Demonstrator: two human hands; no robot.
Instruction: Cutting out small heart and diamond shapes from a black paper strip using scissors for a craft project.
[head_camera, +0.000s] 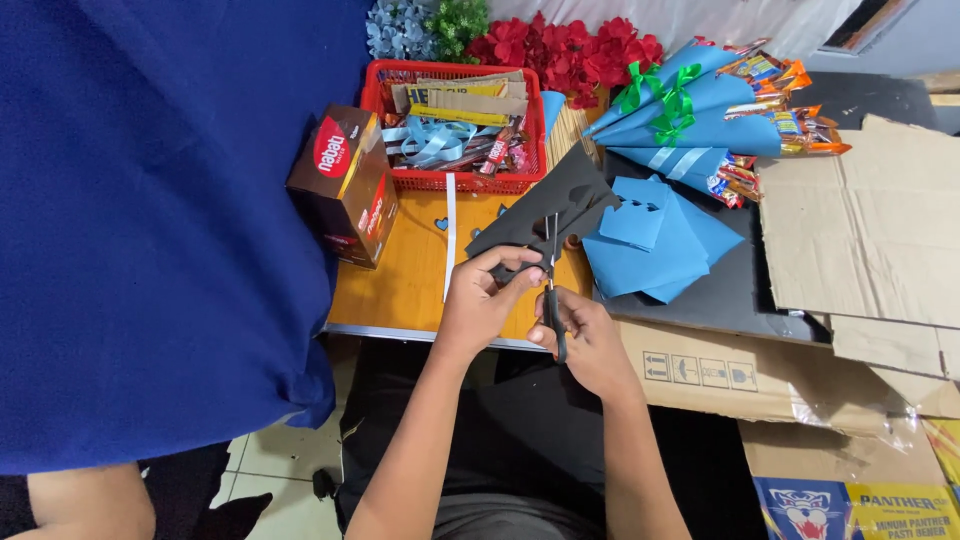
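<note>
Left hand (487, 292) is pinching black paper (545, 212), right hand (585, 335) is gripping scissors (552, 300) cutting toward 12 o'clock; floppy sheet is risking slipping, nicking left fingertips.

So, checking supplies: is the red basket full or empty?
Full: the red basket holds cardboard strips, light blue ribbon and snack packets.

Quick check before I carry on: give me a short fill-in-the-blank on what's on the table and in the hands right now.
1. The right hand works a pair of ____ with black handles.
2. The left hand holds a sheet of ____ paper.
3. The red basket stands at the back of the ____ table.
4. The blue paper cones are tied with ____ ribbons.

Missing words: scissors; black; orange; green
</note>
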